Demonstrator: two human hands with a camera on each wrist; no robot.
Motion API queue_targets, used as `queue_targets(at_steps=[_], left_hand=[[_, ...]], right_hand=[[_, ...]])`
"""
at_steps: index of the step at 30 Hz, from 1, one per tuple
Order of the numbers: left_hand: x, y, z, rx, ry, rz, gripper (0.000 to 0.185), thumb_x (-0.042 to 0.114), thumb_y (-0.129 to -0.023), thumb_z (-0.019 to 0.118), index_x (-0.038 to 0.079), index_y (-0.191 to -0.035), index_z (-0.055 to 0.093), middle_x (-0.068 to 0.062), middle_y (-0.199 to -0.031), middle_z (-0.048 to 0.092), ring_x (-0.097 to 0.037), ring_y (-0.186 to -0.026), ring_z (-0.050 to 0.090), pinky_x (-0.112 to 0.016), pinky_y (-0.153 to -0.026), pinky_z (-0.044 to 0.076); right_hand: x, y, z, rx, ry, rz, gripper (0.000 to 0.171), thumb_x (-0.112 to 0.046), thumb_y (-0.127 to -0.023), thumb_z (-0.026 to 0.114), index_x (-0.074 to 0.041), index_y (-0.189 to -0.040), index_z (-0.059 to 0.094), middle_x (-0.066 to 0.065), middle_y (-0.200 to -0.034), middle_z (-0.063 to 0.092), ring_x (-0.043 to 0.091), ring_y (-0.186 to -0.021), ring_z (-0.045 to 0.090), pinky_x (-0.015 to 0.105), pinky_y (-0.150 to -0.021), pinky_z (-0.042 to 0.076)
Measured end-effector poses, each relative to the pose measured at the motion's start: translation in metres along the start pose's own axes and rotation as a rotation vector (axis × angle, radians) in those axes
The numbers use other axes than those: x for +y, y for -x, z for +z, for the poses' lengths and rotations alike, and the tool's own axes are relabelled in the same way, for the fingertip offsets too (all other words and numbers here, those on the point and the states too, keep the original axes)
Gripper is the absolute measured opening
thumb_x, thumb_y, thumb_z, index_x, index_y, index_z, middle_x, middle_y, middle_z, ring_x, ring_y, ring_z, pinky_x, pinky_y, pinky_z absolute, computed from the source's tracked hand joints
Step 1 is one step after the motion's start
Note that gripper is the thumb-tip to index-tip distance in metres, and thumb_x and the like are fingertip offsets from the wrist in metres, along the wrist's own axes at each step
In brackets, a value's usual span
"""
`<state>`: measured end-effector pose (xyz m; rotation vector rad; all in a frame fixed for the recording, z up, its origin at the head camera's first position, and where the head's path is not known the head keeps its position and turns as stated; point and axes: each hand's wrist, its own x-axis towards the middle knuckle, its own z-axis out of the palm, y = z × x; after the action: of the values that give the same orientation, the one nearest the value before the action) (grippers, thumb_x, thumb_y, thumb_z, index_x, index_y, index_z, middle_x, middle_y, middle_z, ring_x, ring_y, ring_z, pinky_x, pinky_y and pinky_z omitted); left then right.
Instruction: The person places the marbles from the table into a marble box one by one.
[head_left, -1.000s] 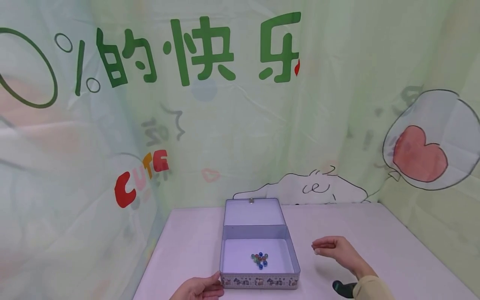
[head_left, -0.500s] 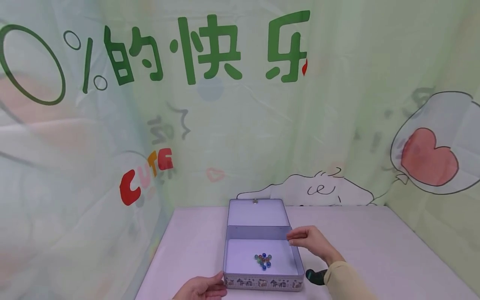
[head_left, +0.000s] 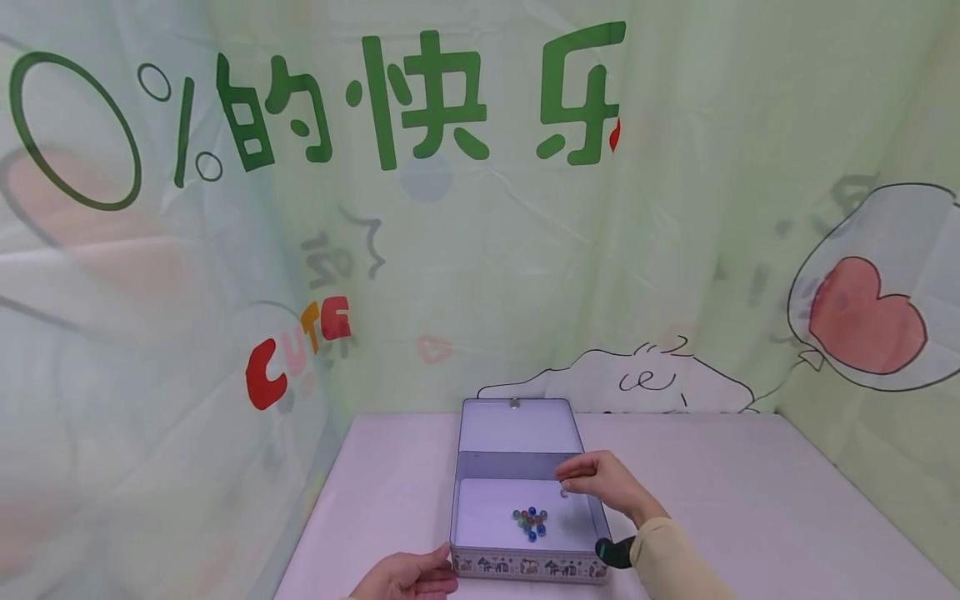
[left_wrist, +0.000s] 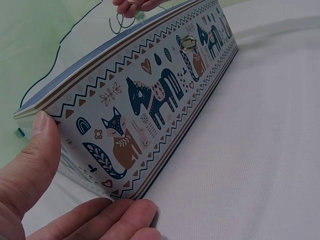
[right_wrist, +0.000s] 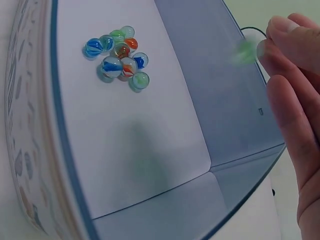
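Observation:
An open tin box (head_left: pixel 525 565) with animal prints on its walls (left_wrist: pixel 160 95) sits on the white table, its lid (head_left: pixel 517 425) folded flat behind it. Several coloured glass marbles (head_left: pixel 531 522) lie clustered on its floor (right_wrist: pixel 119 55). My left hand (head_left: pixel 408 575) grips the front left corner, thumb (left_wrist: pixel 40 145) on the end wall and fingers along the base. My right hand (head_left: pixel 592 477) hovers over the box's far right part with bent fingers (right_wrist: pixel 295 75). A blurred green marble (right_wrist: pixel 245 51) is in the air just off those fingertips, seen small (head_left: pixel 564 493) in the head view.
The white table (head_left: pixel 712 500) runs to a printed green cloth backdrop (head_left: pixel 480 250) on three sides. A metal clasp (left_wrist: pixel 189 44) sits on the tin's front wall. A dark device (head_left: pixel 611 552) shows by my right sleeve.
My right hand has moved left from beside the box to over its far right part, and a marble has left its fingertips. The left hand has stayed on the corner.

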<state>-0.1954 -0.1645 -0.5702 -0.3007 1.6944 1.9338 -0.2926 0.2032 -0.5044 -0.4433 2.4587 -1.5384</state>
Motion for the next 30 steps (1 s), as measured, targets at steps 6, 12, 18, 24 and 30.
queue_targets(at_steps=[6,12,18,24,30], left_hand=[[0.000,-0.001,0.000,-0.001,-0.002,-0.001,0.063,0.039,-0.093,0.076,-0.017,-0.118,0.064,-0.016,-0.102,0.077,-0.021,-0.098,0.075,-0.033,-0.094,0.062],[0.000,-0.001,-0.001,-0.004,-0.019,0.008,0.063,0.040,-0.093,0.075,-0.017,-0.118,0.065,-0.015,-0.102,0.077,-0.020,-0.098,0.075,-0.032,-0.093,0.062],[0.002,-0.001,-0.003,0.002,-0.015,-0.014,0.066,0.042,-0.090,0.078,-0.016,-0.118,0.065,-0.016,-0.103,0.077,-0.019,-0.097,0.075,-0.032,-0.093,0.062],[0.001,-0.003,-0.006,-0.002,-0.008,-0.020,0.068,0.043,-0.090,0.078,-0.018,-0.119,0.064,-0.018,-0.105,0.076,-0.022,-0.100,0.075,-0.033,-0.094,0.062],[0.009,-0.002,-0.015,0.035,0.015,-0.035,0.071,0.039,-0.092,0.077,-0.023,-0.123,0.057,-0.019,-0.102,0.076,-0.026,-0.101,0.075,-0.036,-0.095,0.062]], right_hand=[[0.002,0.003,-0.005,0.003,-0.010,-0.007,0.031,-0.009,-0.091,0.077,0.006,-0.117,0.071,0.020,-0.114,0.075,0.024,-0.100,0.074,0.042,-0.092,0.063],[0.003,0.006,-0.008,0.009,-0.009,-0.006,0.027,-0.009,-0.091,0.077,0.003,-0.116,0.073,0.017,-0.111,0.076,0.024,-0.101,0.074,0.042,-0.092,0.063],[0.001,0.009,-0.009,0.024,-0.016,0.009,0.026,-0.010,-0.091,0.077,0.001,-0.114,0.074,0.014,-0.109,0.077,0.025,-0.101,0.074,0.043,-0.093,0.063],[-0.002,0.011,-0.010,0.047,-0.007,0.008,0.028,-0.011,-0.092,0.077,0.002,-0.116,0.073,0.020,-0.113,0.076,0.023,-0.100,0.074,0.044,-0.093,0.062],[-0.010,0.017,-0.019,0.075,0.015,0.030,0.031,-0.016,-0.093,0.076,0.000,-0.119,0.073,0.017,-0.115,0.076,0.023,-0.102,0.073,0.047,-0.095,0.061]])
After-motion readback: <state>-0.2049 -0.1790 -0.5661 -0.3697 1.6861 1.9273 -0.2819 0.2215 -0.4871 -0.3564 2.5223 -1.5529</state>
